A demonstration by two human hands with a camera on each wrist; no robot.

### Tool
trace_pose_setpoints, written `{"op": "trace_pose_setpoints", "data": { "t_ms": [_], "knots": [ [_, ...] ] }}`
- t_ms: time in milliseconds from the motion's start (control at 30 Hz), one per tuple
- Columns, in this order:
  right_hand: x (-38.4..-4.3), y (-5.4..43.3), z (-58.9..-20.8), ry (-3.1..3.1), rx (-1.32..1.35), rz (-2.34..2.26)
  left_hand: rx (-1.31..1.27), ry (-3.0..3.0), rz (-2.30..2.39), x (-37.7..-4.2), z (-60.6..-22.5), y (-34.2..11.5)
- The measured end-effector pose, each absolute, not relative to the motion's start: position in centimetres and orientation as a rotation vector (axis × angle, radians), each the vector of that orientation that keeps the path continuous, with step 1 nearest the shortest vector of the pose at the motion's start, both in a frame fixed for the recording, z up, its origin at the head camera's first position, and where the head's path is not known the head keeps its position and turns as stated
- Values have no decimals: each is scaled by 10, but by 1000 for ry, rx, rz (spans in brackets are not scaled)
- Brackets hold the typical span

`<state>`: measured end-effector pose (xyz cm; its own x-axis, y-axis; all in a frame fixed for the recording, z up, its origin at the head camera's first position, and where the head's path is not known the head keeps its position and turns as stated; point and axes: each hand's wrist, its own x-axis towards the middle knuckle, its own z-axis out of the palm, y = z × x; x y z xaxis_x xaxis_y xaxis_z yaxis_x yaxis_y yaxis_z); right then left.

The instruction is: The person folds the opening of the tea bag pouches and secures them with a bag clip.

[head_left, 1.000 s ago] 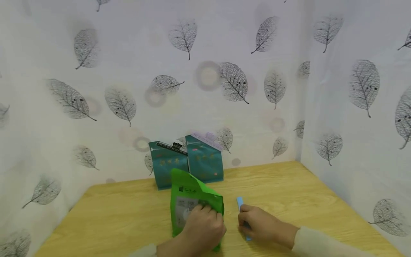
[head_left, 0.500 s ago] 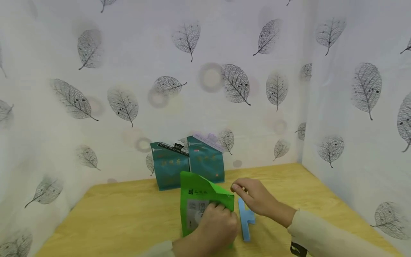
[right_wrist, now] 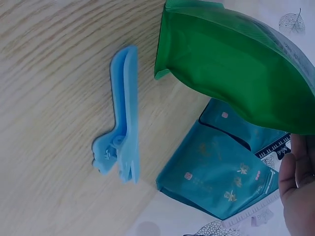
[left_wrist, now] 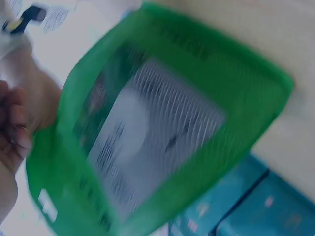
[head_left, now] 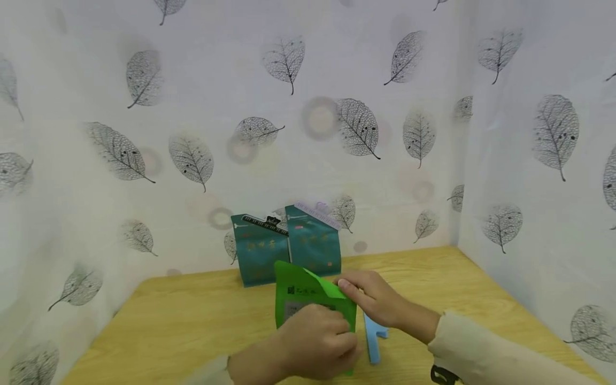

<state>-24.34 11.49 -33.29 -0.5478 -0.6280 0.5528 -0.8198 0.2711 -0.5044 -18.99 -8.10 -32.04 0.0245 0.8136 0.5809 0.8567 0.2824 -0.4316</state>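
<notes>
A green stand-up bag [head_left: 289,274] with a grey label stands tilted in front of me, its top edge slanting and folded over at the right. My left hand [head_left: 315,342] has curled fingers at the bag's right edge and covers its lower part; its grip is mostly hidden. My right hand [head_left: 375,299] holds the top right corner, thumb in front. The right wrist view has that hand [right_wrist: 301,187] at the bag's upper end. Just right of the bag lies a light blue bag clip [right_wrist: 125,123], partly behind the right hand in the head view.
Two teal bags stand at the back against the leaf-patterned wall covering [head_left: 289,160]: the left bag [head_left: 262,256] wears a black clip [head_left: 264,223], the right bag [head_left: 315,248] a lilac clip [head_left: 317,215]. The wooden table [head_left: 192,321] runs to the side walls.
My right hand has let go of the blue clip, leaving it on the table, and moved up and left to the green bag's top corner. The left hand has turned at the bag's edge.
</notes>
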Motion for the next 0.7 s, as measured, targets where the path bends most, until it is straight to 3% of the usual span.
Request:
{"op": "trace_pose_setpoints", "data": {
  "t_ms": [133,300,533,700],
  "knots": [
    [-245,118,-336,-2270,1367,1120,-1409,-1664,-202,-204,-289,-98],
    [-242,122,-339,-2249,1385,1090,-1234,-1980,-272,-228,-263,-116],
    [-238,115,-344,-2210,1420,1099,-1427,-2566,-366,-244,-264,-126],
    [-243,106,-345,-2109,1376,998,-1453,-2465,-319,-247,-267,-126]
  ]
}}
